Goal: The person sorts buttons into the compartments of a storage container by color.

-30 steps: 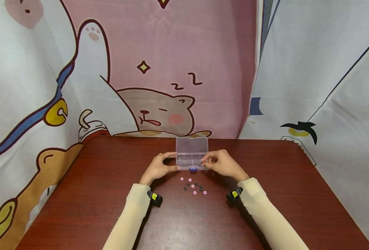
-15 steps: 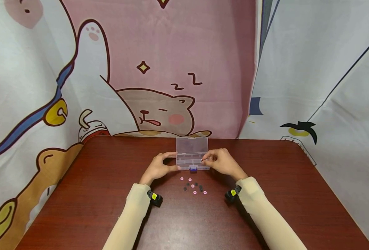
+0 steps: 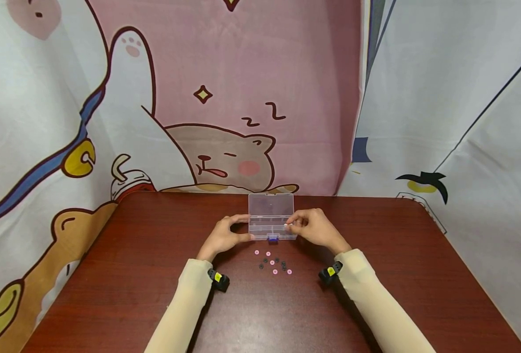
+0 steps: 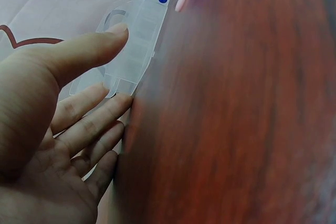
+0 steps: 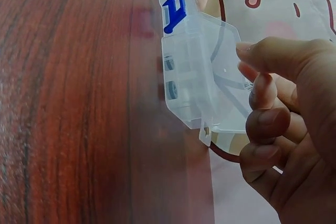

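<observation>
A clear plastic compartment box (image 3: 260, 229) with a blue latch (image 3: 273, 239) stands with its lid (image 3: 271, 205) raised. My left hand (image 3: 223, 238) holds its left end, thumb toward the front and index finger toward the back. At the right end, my right hand (image 3: 315, 228) has its thumb and index fingertips close together over the compartments. Whether something small sits between those fingertips is hidden. Through the wall in the right wrist view, dark round pieces (image 5: 172, 89) show inside the box. Several pink rings (image 3: 272, 263) and black button-like discs (image 3: 261, 266) lie before the box.
The brown wooden table (image 3: 260, 314) extends on all sides of the box. A cartoon-print cloth (image 3: 313, 98) hangs behind the table's far edge. Black wrist devices (image 3: 219, 280) are strapped over both cream sleeves (image 3: 185, 299).
A dark speck visible at my right fingertips earlier no longer shows there. That hand has shifted only slightly over the box. The left hand and the loose pieces stay put.
</observation>
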Motion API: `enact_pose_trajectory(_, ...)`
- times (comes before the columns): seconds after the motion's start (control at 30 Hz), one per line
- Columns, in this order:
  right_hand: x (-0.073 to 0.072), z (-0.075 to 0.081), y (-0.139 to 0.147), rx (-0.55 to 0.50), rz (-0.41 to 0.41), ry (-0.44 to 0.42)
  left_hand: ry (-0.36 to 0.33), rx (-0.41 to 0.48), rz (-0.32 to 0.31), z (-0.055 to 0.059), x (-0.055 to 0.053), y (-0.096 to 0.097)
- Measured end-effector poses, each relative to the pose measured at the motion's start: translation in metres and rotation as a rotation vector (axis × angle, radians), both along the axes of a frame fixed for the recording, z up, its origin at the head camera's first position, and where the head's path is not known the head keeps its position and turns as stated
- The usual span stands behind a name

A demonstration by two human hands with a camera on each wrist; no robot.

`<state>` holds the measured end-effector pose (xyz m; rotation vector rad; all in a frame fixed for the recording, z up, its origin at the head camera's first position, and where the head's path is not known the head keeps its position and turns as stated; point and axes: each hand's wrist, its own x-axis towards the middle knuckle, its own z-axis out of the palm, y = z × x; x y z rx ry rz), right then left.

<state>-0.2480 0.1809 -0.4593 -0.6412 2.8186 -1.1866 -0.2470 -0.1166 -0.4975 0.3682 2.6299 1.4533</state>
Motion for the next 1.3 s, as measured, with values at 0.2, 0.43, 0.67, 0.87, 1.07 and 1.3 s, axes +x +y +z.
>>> enact_pose_trajectory(0.2, 0.002, 0.004, 0.001, 0.006, 0.009, -0.002, 0.006, -0.001, 0.000, 0.000, 0.000, 0.000)
enact_pose_trajectory(0.43, 0.006, 0.004, 0.002, 0.010, 0.029, -0.009, -0.007, 0.000, 0.000, -0.001, 0.000, 0.000)
enact_pose_trajectory(0.67, 0.009, 0.002, 0.005, 0.017, 0.053, -0.022, -0.007, 0.004, -0.001, -0.001, 0.001, -0.001)
enact_pose_trajectory(0.87, 0.012, 0.000, 0.008, 0.042, 0.080, -0.032, -0.008, 0.004, -0.007, -0.001, 0.000, -0.001)
enact_pose_trajectory(1.07, 0.015, -0.003, 0.008, 0.074, 0.110, -0.021, -0.006, -0.003, -0.010, 0.000, 0.000, -0.001)
enact_pose_trajectory(1.3, 0.021, -0.004, 0.007, 0.084, 0.153, -0.029, -0.010, -0.005, -0.010, -0.001, 0.000, -0.001)
